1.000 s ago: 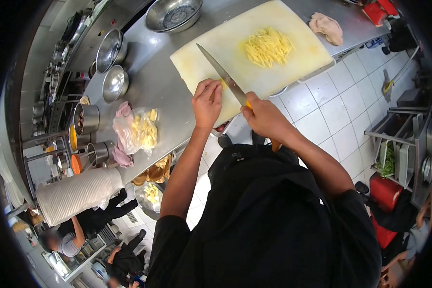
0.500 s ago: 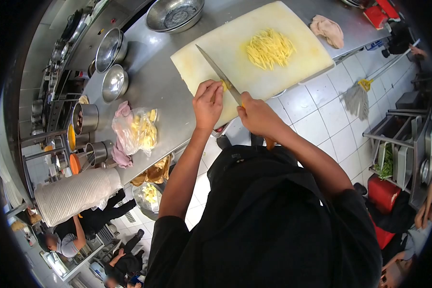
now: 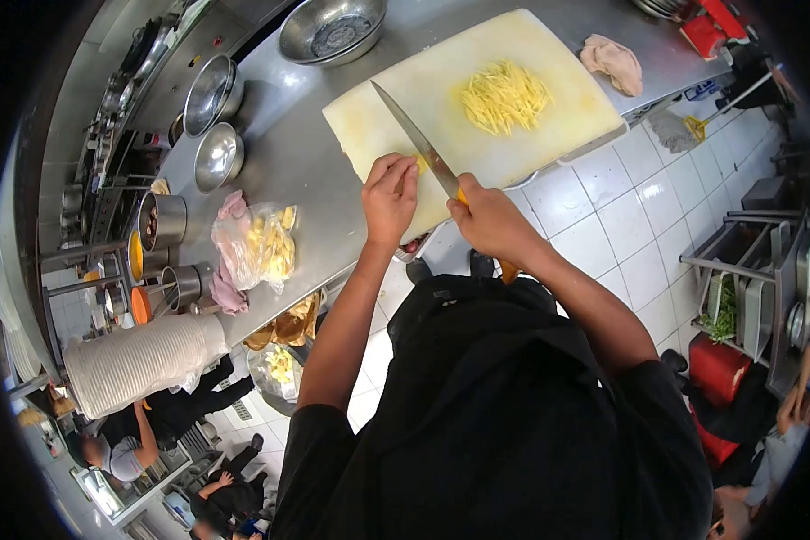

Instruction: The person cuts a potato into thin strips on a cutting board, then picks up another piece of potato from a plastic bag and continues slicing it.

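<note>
My right hand (image 3: pixel 492 219) is wrapped round the yellow handle of a long kitchen knife (image 3: pixel 414 135), its blade pointing to the far left across the white cutting board (image 3: pixel 562 135). With bent fingers pressed together, my left hand (image 3: pixel 390 196) holds a small piece of yellow vegetable (image 3: pixel 422 165) on the board, just left of the blade. The piece is mostly hidden by the fingertips. Farther back on the board lies a heap of thin pale yellow vegetable strips (image 3: pixel 506 97).
Left on the steel counter (image 3: pixel 283 117) are metal bowls (image 3: pixel 218 157), a clear bag of yellow pieces (image 3: pixel 270 243), pots (image 3: pixel 162 221) and a wrapped stack of containers (image 3: pixel 144 364). A pink cloth (image 3: pixel 612 63) lies beyond the board. Other people work nearby; a mop (image 3: pixel 673 131) is on the floor.
The knife has shifted slightly right, away from my left fingertips, showing a small gap. My left hand stays in place. The mop on the floor has moved away, toward the counter's far end.
</note>
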### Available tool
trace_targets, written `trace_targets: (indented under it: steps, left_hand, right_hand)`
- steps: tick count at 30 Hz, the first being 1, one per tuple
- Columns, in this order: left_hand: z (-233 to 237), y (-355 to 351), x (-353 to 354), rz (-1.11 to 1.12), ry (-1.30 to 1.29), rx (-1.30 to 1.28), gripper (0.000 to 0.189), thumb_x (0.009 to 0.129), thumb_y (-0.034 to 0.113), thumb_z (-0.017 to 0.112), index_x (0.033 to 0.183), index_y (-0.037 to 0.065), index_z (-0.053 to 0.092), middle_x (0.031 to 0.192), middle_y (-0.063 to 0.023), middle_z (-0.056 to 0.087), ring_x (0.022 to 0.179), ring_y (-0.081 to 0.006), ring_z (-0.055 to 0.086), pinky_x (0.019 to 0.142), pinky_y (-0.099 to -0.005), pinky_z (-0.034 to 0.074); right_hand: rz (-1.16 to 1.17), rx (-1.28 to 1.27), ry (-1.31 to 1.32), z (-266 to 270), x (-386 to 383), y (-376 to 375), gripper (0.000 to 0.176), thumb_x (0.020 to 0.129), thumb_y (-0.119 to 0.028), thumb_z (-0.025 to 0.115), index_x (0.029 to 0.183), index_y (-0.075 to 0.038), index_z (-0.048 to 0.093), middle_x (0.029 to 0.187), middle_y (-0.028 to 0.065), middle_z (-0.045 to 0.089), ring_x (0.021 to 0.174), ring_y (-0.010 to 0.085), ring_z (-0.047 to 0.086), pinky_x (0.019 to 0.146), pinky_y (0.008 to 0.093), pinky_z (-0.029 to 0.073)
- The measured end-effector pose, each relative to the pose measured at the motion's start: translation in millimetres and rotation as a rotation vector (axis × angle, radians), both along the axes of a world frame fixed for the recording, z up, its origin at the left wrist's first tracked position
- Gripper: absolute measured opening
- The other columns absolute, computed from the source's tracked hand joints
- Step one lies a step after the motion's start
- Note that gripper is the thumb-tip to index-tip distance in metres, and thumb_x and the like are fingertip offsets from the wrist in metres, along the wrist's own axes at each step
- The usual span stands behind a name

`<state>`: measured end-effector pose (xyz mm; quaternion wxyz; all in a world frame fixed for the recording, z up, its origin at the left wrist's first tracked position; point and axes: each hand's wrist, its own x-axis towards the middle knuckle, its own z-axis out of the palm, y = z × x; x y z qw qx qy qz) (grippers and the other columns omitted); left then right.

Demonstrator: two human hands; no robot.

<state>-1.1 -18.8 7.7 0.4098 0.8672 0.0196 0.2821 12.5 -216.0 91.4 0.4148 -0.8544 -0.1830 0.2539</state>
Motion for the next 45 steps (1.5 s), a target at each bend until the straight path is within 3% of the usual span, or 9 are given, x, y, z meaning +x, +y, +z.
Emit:
trace_targets:
  steps: [16, 24, 45]
  left_hand:
    - [-3, 1, 0, 0.006, 0.008, -0.008, 0.012, 0.089, 0.004, 0.075, 0.100, 0.001, 0.078, 0.102, -0.0097, 0.072, 0.085, -0.0268, 0.071, 0.078, -0.0347, 0.057]
    - [0, -1, -1, 0.010, 0.027, -0.050, 0.012, 0.090, 0.005, 0.075, 0.101, 0.002, 0.078, 0.101, -0.0099, 0.072, 0.085, -0.0272, 0.071, 0.078, -0.0349, 0.058]
    - [0, 1, 0, -0.002, 0.007, -0.011, 0.011, 0.089, 0.004, 0.075, 0.100, 0.001, 0.078, 0.103, -0.0096, 0.072, 0.081, -0.0274, 0.071, 0.075, -0.0352, 0.058]
  right_hand:
    - [0.042, 0.011, -0.061, -6, 3, 2, 0.028, 0.103, -0.021, 0.055, 0.108, 0.006, 0.046, 0.085, 0.0360, 0.066, 0.089, 0.0560, 0.063, 0.080, 0.0593, 0.047]
    - [0.066, -0.037, -0.077, -23, 11, 20, 0.027, 0.101, -0.018, 0.053, 0.107, 0.008, 0.048, 0.088, 0.0367, 0.067, 0.091, 0.0542, 0.067, 0.087, 0.0603, 0.050]
    - [0.036, -0.033, -0.018, 8, 7, 8, 0.029, 0.101, -0.020, 0.054, 0.109, 0.008, 0.050, 0.086, 0.0353, 0.068, 0.088, 0.0533, 0.067, 0.085, 0.0597, 0.050]
